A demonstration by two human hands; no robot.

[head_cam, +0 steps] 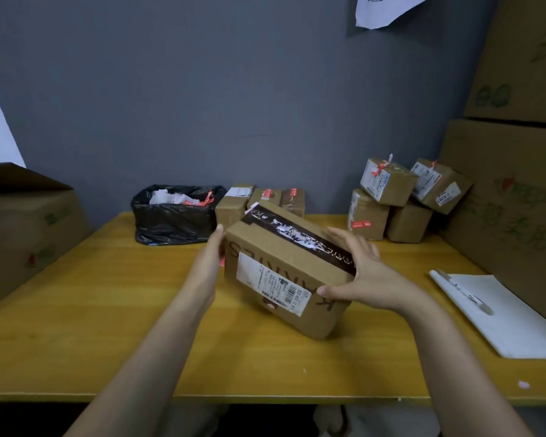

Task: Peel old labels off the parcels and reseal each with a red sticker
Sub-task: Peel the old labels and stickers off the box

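Holding the parcel [287,266] tilted — left hand [207,263] flat on its end, right hand [366,272] gripping its corner; the label [271,283] edge likely needs picking.

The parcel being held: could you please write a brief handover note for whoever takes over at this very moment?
Left hand presses flat on the left end of the parcel; right hand grips its right end, with the parcel tilted over the table.
Its white label is on the front; torn scraps sit on the dark tape on top.
Done: peeled scraps lie in the black bag; some back parcels show red stickers.
Left: peel this label and add a sticker; some stacked parcels carry white labels, so check them.
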